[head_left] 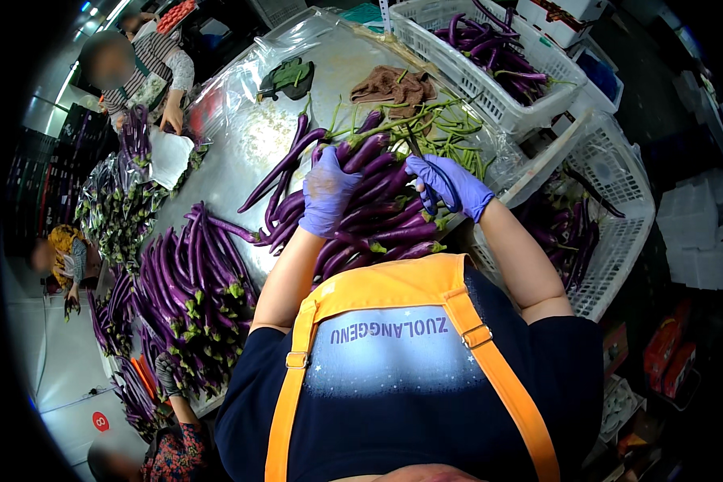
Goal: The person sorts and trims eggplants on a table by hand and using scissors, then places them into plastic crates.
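In front of me, long purple eggplants (402, 221) lie heaped on the metal table (253, 132). My left hand (328, 191), in a purple glove, is closed round an eggplant (368, 153) at the far side of the heap. My gloved right hand (450, 186) grips scissors (451, 193) with dark blue loop handles; their dark blades point away from me, close to the green stalks. Beyond that hand lies a scatter of thin green stem cuttings (458, 138). Whether the blades touch a stalk I cannot tell.
A brown cloth (394, 87) and a dark green glove-like cloth (287, 79) lie at the far side. White crates of eggplants (498, 120) (618, 277) stand to the right. Sorted eggplants (189, 277) fill the left. Co-workers (149, 68) work along the left side.
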Available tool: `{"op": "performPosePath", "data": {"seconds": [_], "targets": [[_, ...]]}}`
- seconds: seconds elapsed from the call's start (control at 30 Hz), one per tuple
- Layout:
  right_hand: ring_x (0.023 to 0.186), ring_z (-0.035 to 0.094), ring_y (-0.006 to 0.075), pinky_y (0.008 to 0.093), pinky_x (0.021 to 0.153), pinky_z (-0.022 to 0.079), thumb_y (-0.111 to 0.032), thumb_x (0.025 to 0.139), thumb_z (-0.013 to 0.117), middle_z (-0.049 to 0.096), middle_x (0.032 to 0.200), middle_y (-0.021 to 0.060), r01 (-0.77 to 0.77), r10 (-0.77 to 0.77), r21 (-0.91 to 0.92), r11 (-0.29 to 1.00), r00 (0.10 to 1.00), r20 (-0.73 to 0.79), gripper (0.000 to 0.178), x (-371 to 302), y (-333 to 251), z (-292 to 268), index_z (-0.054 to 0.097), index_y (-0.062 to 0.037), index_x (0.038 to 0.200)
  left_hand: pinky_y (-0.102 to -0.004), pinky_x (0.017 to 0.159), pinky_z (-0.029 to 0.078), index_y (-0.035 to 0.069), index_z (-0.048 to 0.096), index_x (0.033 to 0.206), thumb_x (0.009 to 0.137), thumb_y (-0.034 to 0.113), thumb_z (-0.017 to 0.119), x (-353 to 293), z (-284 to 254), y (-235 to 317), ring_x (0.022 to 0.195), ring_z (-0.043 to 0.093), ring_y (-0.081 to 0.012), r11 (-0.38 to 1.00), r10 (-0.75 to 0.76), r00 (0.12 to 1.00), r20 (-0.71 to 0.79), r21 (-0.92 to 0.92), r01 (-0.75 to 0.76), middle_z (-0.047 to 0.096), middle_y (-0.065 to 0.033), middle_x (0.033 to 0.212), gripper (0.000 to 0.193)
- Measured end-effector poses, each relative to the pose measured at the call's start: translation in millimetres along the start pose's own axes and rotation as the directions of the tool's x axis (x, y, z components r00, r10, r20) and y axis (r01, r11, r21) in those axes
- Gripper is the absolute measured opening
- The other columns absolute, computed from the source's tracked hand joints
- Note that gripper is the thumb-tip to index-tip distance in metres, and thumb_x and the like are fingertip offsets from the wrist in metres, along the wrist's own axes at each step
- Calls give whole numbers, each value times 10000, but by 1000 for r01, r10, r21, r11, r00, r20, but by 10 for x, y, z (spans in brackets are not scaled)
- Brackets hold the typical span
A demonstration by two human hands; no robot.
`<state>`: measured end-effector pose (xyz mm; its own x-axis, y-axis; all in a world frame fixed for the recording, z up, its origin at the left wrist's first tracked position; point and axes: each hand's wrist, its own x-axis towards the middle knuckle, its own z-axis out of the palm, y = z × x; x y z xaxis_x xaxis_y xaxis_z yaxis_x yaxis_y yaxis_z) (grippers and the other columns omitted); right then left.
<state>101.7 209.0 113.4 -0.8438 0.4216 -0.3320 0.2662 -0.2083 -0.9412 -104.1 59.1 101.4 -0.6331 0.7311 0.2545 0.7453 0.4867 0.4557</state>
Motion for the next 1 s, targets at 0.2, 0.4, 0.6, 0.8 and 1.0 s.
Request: {"op": "performPosePath", "data": {"seconds": [0.2,0.4,0.6,0.8,1.0], "targets": [[520,508,85,266,467,445,-490,1027,599,510,663,-21,-113,115,54,992,993,-32,448,40,-35,8,625,-43,1036,-525,732,551,70,595,1165,773,379,822,-84,-24,123,858,704,-439,997,23,1000,-10,-76,-23,721,-225,934,548],[515,469,87,272,479,398,-436,1012,651,511,638,-27,-134,108,-321,938,989,-98,403,-94,33,-207,610,-75,838,-538,736,546,50,580,1089,791,330,806,4,145,32,849,693,-446,1000,16,999,-28,14,-16,697,-240,899,467],[592,567,86,248,555,480,-472,1057,550,597,725,2,-67,110,-220,973,976,189,442,-315,114,-135,633,-39,1078,-493,756,524,62,579,1000,730,416,856,-43,409,-134,841,649,-376,977,205,969,-135,90,-194,647,-170,895,524],[636,596,105,259,584,502,-508,1059,523,613,759,20,-12,67,-276,961,979,191,513,-99,224,-130,608,-8,1137,-493,738,503,74,576,1007,752,417,834,-114,353,-27,852,640,-356,965,264,954,-141,46,-260,632,-147,911,499],[650,608,118,271,594,508,-522,1061,509,601,763,20,-90,106,-115,989,984,146,547,1,110,40,599,8,1159,-485,740,492,75,566,1079,822,271,752,-175,423,-46,858,635,-367,954,295,954,-62,79,-290,629,-159,945,372]]}}
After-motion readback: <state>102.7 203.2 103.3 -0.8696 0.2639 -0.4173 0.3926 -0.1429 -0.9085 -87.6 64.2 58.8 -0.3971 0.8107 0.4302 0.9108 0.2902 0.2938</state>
